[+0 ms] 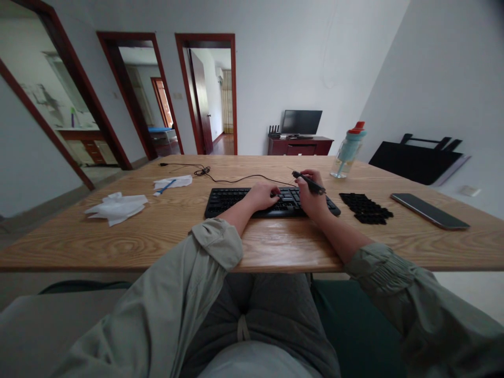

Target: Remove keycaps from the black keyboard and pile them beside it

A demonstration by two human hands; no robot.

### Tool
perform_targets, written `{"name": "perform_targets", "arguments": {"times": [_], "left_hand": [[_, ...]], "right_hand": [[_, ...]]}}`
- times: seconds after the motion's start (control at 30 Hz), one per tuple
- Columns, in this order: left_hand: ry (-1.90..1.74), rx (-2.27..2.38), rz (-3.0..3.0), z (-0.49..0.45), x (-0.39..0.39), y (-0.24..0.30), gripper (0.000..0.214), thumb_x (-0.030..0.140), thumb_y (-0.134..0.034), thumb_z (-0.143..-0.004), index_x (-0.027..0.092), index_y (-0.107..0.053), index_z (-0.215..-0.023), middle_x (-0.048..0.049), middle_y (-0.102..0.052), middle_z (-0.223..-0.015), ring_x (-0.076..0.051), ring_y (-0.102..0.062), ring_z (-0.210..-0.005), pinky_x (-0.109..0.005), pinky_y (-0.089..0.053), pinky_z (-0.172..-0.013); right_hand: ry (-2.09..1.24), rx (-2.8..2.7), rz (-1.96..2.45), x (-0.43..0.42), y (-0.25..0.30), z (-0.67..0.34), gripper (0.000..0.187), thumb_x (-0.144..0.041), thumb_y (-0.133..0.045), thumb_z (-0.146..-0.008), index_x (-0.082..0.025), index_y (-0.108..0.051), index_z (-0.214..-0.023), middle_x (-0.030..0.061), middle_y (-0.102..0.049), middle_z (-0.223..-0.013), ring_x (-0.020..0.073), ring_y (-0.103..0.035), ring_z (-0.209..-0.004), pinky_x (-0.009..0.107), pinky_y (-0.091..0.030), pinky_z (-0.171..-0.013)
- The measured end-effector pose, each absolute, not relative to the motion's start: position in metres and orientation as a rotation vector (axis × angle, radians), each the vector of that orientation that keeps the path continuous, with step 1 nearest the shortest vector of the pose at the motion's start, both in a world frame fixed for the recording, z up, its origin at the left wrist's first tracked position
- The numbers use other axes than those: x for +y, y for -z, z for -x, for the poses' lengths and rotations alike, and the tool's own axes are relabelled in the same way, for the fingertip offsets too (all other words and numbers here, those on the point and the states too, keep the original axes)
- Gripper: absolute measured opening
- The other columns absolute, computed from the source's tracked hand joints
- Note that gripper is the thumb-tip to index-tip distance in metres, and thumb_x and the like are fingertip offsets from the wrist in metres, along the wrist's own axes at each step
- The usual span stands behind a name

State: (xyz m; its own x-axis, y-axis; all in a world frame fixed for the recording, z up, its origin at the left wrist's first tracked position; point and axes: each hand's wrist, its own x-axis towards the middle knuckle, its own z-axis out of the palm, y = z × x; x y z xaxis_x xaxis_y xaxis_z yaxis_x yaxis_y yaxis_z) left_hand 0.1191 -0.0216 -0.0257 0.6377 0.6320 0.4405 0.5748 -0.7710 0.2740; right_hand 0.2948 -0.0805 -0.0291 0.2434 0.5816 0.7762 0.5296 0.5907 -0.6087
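Observation:
A black keyboard (232, 202) lies on the wooden table (157, 231) in front of me. My left hand (260, 196) rests on its keys with the fingers curled down, pressing or pinching at a key. Over the keyboard's right part, my right hand (311, 194) is closed around a slim black tool (309, 182) that points up and to the left. A heap of loose black keycaps (365, 208) lies just right of the keyboard.
A phone (429, 210) lies at the right. A water bottle with a red cap (348, 150) stands behind the keycaps. White tissues (117, 207) and a blue brush on paper (171, 183) lie at the left. The keyboard cable (205, 170) runs backward.

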Motion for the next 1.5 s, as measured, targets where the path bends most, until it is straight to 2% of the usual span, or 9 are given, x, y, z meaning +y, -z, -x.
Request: {"name": "perform_targets", "arguments": {"times": [0.2, 0.4, 0.57, 0.7, 0.87, 1.13, 1.5], "left_hand": [[-0.697, 1.077, -2.746, -0.13, -0.012, 0.026, 0.025, 0.021, -0.059, -0.077, 0.018, -0.07, -0.099, -0.0044, -0.073, -0.096, -0.018, -0.065, -0.086, -0.028, -0.051, -0.081], [-0.644, 1.026, -2.799, -0.129, -0.01, 0.026, 0.024, 0.023, -0.055, -0.083, 0.018, -0.067, -0.103, -0.0062, -0.072, -0.099, -0.019, -0.065, -0.091, -0.03, -0.049, -0.088], [-0.75, 1.01, -2.698, -0.116, -0.013, 0.021, 0.035, 0.022, -0.055, -0.083, 0.017, -0.065, -0.116, -0.0049, -0.072, -0.099, -0.017, -0.065, -0.09, -0.029, -0.05, -0.086], [-0.796, 0.967, -2.686, -0.106, -0.019, 0.015, 0.027, 0.022, -0.057, -0.082, 0.017, -0.071, -0.105, -0.0051, -0.073, -0.101, -0.017, -0.065, -0.09, -0.027, -0.05, -0.085], [-0.811, 0.962, -2.698, -0.104, -0.023, 0.012, 0.03, 0.034, -0.062, -0.083, 0.018, -0.072, -0.106, -0.0042, -0.074, -0.096, -0.016, -0.065, -0.085, -0.028, -0.051, -0.081], [-0.711, 1.02, -2.797, -0.105, -0.025, 0.011, 0.025, 0.028, -0.055, -0.088, 0.023, -0.075, -0.102, -0.0034, -0.075, -0.1, -0.017, -0.066, -0.091, -0.029, -0.05, -0.088], [-0.629, 0.985, -2.969, -0.104, -0.026, 0.008, 0.028, 0.027, -0.052, -0.088, 0.024, -0.075, -0.104, -0.0049, -0.075, -0.096, -0.019, -0.067, -0.086, -0.03, -0.05, -0.082]], "right_hand": [[-0.058, -1.42, 1.033, -0.08, 0.03, -0.294, 0.023, -0.041, -0.05, -0.089, -0.024, -0.049, -0.104, 0.0015, -0.061, -0.087, 0.0176, -0.058, -0.079, 0.034, -0.046, -0.075], [-0.043, -1.446, 1.055, -0.079, 0.033, -0.295, 0.023, -0.042, -0.05, -0.089, -0.024, -0.05, -0.102, 0.0004, -0.061, -0.083, 0.0171, -0.057, -0.074, 0.033, -0.046, -0.071], [-0.068, -1.528, 1.111, -0.084, 0.031, -0.292, 0.025, -0.045, -0.05, -0.088, -0.024, -0.053, -0.1, 0.0018, -0.065, -0.082, 0.0186, -0.059, -0.073, 0.033, -0.047, -0.07], [-0.097, -1.567, 1.134, -0.087, 0.03, -0.291, 0.027, -0.047, -0.05, -0.088, -0.024, -0.053, -0.103, 0.004, -0.068, -0.085, 0.02, -0.063, -0.074, 0.034, -0.047, -0.072], [-0.108, -1.598, 1.142, -0.086, 0.031, -0.291, 0.03, -0.05, -0.049, -0.089, -0.024, -0.054, -0.103, 0.005, -0.07, -0.085, 0.0214, -0.063, -0.076, 0.035, -0.048, -0.071], [-0.127, -1.615, 1.188, -0.085, 0.032, -0.289, 0.03, -0.051, -0.048, -0.089, -0.023, -0.055, -0.099, 0.0046, -0.07, -0.082, 0.022, -0.064, -0.076, 0.035, -0.048, -0.07], [-0.144, -1.63, 1.214, -0.083, 0.033, -0.289, 0.03, -0.051, -0.049, -0.088, -0.023, -0.056, -0.1, 0.0043, -0.07, -0.079, 0.0221, -0.064, -0.071, 0.035, -0.047, -0.067]]}}
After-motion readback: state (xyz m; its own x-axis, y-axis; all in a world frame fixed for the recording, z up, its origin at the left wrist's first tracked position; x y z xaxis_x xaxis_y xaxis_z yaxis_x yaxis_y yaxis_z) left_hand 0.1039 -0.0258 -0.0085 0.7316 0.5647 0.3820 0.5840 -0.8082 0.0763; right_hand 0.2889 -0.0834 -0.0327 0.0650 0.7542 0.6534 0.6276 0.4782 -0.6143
